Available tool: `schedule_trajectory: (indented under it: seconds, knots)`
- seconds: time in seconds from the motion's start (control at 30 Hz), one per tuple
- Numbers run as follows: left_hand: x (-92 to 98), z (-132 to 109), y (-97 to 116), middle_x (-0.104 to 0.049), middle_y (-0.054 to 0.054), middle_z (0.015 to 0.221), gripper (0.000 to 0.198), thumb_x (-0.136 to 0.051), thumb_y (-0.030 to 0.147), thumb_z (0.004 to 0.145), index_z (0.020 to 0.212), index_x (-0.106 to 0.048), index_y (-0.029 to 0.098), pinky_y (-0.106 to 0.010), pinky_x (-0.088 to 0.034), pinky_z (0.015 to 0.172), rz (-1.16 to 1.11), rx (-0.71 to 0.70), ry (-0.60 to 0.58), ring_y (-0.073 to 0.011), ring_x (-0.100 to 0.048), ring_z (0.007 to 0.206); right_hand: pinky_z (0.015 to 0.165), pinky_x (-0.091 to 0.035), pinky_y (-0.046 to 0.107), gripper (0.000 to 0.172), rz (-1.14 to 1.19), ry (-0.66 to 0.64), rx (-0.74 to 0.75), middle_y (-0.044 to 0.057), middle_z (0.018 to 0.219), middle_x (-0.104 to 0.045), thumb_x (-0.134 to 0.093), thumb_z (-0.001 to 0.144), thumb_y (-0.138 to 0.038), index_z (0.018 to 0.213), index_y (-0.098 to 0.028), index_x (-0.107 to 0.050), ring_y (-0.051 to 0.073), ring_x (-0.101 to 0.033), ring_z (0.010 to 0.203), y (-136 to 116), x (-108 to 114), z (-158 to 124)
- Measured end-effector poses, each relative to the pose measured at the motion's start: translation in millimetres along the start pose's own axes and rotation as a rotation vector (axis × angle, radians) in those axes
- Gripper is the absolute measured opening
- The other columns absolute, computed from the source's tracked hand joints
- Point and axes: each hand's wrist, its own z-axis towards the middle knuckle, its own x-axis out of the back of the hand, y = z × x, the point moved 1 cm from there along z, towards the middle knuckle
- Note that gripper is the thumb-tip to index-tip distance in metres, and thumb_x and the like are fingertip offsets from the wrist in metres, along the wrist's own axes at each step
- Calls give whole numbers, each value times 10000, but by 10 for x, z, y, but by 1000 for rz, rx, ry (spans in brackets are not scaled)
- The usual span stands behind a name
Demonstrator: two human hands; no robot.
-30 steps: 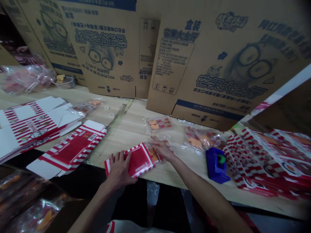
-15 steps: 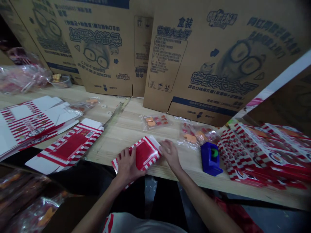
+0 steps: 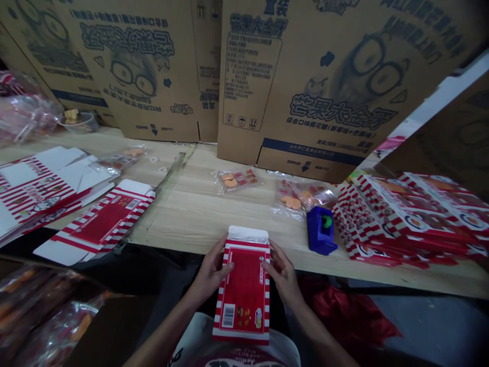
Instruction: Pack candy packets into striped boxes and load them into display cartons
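Observation:
Between both hands I hold a red-and-white striped carton [image 3: 246,290] off the table's front edge, its barcode side facing up. The white flap at its far end stands open, and clear plastic shows just inside. My left hand [image 3: 213,272] grips the left side with the thumb on top. On the right side my right hand [image 3: 280,270] grips it the same way; the fingers underneath are partly hidden. Beyond the carton, a clear packet of orange and red candies [image 3: 239,179] lies on the table, with more candy packets [image 3: 301,196] to its right.
A blue tape dispenser [image 3: 321,234] stands at the right beside stacked filled cartons [image 3: 412,219]. Flat cartons [image 3: 103,216] lie at the left. Large cardboard boxes [image 3: 244,92] wall off the back. Below left, a box holds candy packets [image 3: 46,316]. A plastic tub [image 3: 82,122] sits far left.
Both hands have drawn the carton off the table toward my body and turned it so the open flap points away. My right hand has moved from its end to its side.

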Motion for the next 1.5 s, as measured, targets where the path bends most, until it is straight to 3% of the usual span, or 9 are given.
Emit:
schedule_trajectory:
  seconds: [0.1,0.2,0.33,0.47,0.57,0.73,0.9,1.13,1.5]
  knots:
    - [-60,-58,-88,-642,-109,1142,675,-644,455,796,1370,-393,207,-366,-530,826,13,49,-21,-236,-641,966,864,-527,345,396,-154,22,27,39,1187,-653,-668,814,-399,1183,-295,-568,232,-628,1051,86,85,-112]
    - [-69,-52,-111,-633,-60,932,341,-625,440,821,1028,-571,175,-319,-506,776,194,2,-26,-196,-606,851,741,-501,282,140,-331,4,103,10,892,-647,-591,866,-397,887,-260,-612,194,-614,841,97,116,-130]
    - [-61,44,-104,-590,-53,907,234,-568,365,869,747,-546,167,-300,-460,821,277,-129,66,-179,-565,886,728,-474,278,192,-329,33,170,7,813,-589,-619,835,-379,728,-236,-549,178,-573,782,39,85,-48]
    - [-36,110,-159,-511,15,809,236,-629,349,806,918,-489,196,-231,-451,667,88,-39,178,-121,-531,725,694,-501,291,259,-141,64,27,-6,842,-618,-696,769,-368,986,-281,-586,181,-600,751,29,28,17]
    - [42,113,-132,-523,9,854,295,-605,331,816,1065,-512,203,-243,-458,687,221,-44,101,-127,-541,757,787,-504,335,195,-234,-19,89,26,880,-636,-667,805,-367,973,-271,-689,210,-611,862,5,20,15]
    - [193,62,59,-607,-64,860,222,-573,347,870,806,-675,160,-297,-462,748,488,-131,-67,-175,-569,825,975,-444,396,192,-415,-154,229,72,1122,-664,-604,874,-356,963,-280,-757,242,-577,1123,-87,53,-24]
    - [251,101,194,-691,-70,784,253,-602,361,845,808,-746,156,-294,-470,712,461,-108,-100,-170,-620,741,759,-513,351,141,-395,-149,93,56,877,-724,-703,774,-337,845,-229,-758,218,-661,817,-156,51,99]
    - [373,351,304,-712,-52,659,248,-738,363,689,743,-746,121,-262,-468,596,236,165,-207,-151,-611,589,560,-461,275,144,-306,-220,-100,2,624,-679,-773,646,-309,684,-190,-700,159,-595,563,-366,-32,335]
    - [206,364,384,-610,-6,629,229,-658,324,750,666,-672,111,-195,-395,543,419,25,-294,-96,-517,570,567,-434,239,231,-394,-253,-37,4,627,-643,-736,704,-366,637,-170,-634,133,-564,586,-403,52,258]
